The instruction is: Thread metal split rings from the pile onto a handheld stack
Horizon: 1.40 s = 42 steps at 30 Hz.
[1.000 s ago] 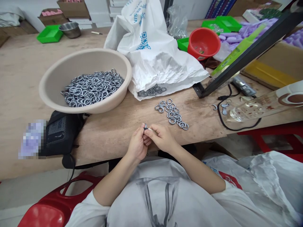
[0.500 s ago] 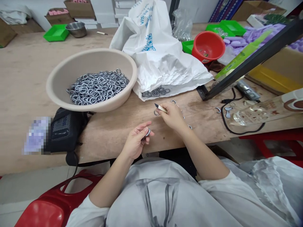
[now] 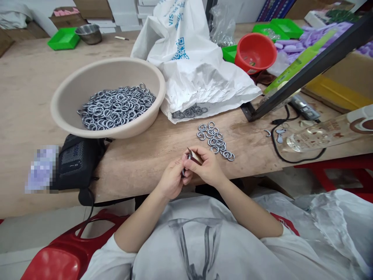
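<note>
Both hands are brought together over the front edge of the wooden table (image 3: 136, 159), nearly touching. In the left hand (image 3: 174, 178) a small grey ring (image 3: 183, 172) is pinched between thumb and curled fingers; most of it is hidden, so its exact angle cannot be told. In the right hand (image 3: 207, 166) a short pale-handled tool (image 3: 196, 157) is gripped narrow, dark tip pointed up and left, right by the ring; whether tip and ring are in contact cannot be told. Loose rings (image 3: 215, 140) are scattered in a small cluster on the table, just beyond the right hand. A larger heap of rings (image 3: 118, 107) is held in the beige basin (image 3: 157, 83), far left of the cluster. More rings are seen in the mouth of the white sack (image 3: 204, 83), which is laid beside the basin. Farther right, a clear bottle (image 3: 317, 134) is laid on its side across a black cable (image 3: 275, 149).
</note>
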{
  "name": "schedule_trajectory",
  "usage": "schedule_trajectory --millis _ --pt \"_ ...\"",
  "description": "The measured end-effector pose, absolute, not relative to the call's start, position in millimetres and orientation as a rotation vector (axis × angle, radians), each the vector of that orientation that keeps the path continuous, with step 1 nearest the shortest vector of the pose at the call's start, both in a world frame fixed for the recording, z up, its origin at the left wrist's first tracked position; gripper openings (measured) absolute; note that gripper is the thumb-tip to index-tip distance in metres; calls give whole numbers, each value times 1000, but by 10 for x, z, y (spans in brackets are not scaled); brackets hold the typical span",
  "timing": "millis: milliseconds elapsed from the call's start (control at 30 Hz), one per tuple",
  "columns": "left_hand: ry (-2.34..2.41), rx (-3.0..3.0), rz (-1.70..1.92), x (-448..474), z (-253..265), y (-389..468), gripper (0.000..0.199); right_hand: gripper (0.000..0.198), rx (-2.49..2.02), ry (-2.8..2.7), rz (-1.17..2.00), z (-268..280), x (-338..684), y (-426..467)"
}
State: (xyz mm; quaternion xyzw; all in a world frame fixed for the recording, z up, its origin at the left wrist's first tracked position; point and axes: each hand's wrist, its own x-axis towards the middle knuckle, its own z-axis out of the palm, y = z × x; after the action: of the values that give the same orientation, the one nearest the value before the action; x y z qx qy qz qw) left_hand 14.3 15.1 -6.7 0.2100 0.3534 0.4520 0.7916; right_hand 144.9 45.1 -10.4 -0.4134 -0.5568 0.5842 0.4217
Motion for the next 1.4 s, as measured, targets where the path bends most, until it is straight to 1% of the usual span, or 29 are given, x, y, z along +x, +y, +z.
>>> schedule_trajectory --millis 133,233,300,400,567,633,767,833,900,967,1033,1100,1133,1200,1300,1367,1400 --pt "780 402 999 181 -43 152 50 34 -1166 -1507 1137 -76 1489 449" --pt "822 351 1072 194 -43 169 49 33 -1172 -1815 828 -50 1531 393" --pt "868 333 1119 209 -42 173 51 37 -1141 -1999 703 -33 1544 340" --pt "918 333 1146 245 -26 162 54 40 -1149 -2111 607 -23 1545 294" --pt "927 339 1141 281 12 136 55 42 -1181 -2153 590 -12 1565 306" --pt "915 342 1131 270 7 145 54 42 -1173 -2140 674 -9 1570 308" --pt "887 349 1105 220 -42 181 51 39 -1130 -2046 939 -50 1531 316" --pt "895 354 1094 203 -67 174 50 38 -1151 -2001 981 -94 1521 373" --pt "895 404 1068 195 -78 131 50 42 -1295 -1942 889 -131 1555 498" --pt "876 468 1021 187 -79 71 49 48 -1557 -1848 689 -144 1640 676" --pt "867 490 998 167 -76 30 48 42 -1779 -1854 467 -129 1740 860" --pt "891 482 1014 131 -74 32 45 33 -1888 -1925 321 -101 1812 1007" --pt "907 488 1024 109 -73 47 40 31 -1916 -1970 280 -90 1831 1060" --pt "929 515 1027 62 -71 93 31 29 -1940 -2044 255 -81 1844 1128" --pt "950 524 1041 9 -70 161 37 18 -1924 -2057 286 -95 1848 1150" --pt "977 510 1070 0 -79 196 37 14 -1835 -1973 392 -103 1844 1107" --pt "993 506 1086 7 -87 210 39 14 -1757 -1908 514 -102 1832 1064"
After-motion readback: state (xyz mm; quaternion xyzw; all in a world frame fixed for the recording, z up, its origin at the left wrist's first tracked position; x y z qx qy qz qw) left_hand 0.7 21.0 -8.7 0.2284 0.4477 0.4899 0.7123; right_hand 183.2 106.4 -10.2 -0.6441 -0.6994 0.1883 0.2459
